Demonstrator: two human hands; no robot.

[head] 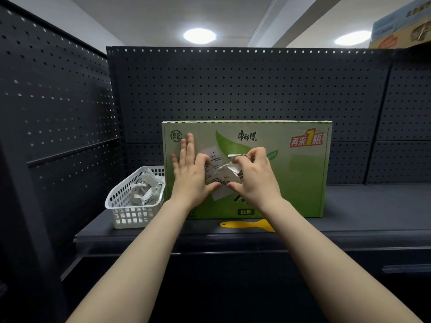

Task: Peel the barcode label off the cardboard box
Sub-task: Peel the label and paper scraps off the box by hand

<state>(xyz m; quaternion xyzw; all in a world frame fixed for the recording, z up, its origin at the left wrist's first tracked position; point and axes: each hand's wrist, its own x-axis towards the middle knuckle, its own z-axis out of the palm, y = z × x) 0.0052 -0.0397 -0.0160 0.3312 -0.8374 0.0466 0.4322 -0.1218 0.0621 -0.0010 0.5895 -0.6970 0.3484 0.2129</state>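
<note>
— What is the right hand [255,177] doing, there at the centre of the frame?

— Its fingers are pinched shut on the crumpled, lifted part of the barcode label [221,174], and its thumb presses near the strip of bars at the label's lower edge.

— And the left hand [192,172]?

— It lies spread flat against the front of the cardboard box [303,173], fingers pointing up, thumb resting on the left edge of the label. It grips nothing; it only presses.

— So where does the label sit?

— On the box's green front face, left of centre, between the two hands. Its upper left corner is flat on the cardboard, while the right part is curled away and wrinkled.

— And the box itself?

— It stands upright on a dark shelf [361,206], backed by a perforated panel [245,89].

— Anything else close by?

— A white plastic basket [130,206] touches the box's left side, at the middle left of the frame, and holds crumpled paper scraps [145,190]. A yellow scraper [247,223] lies flat on the shelf just in front of the box, partly hidden by the right forearm.
</note>
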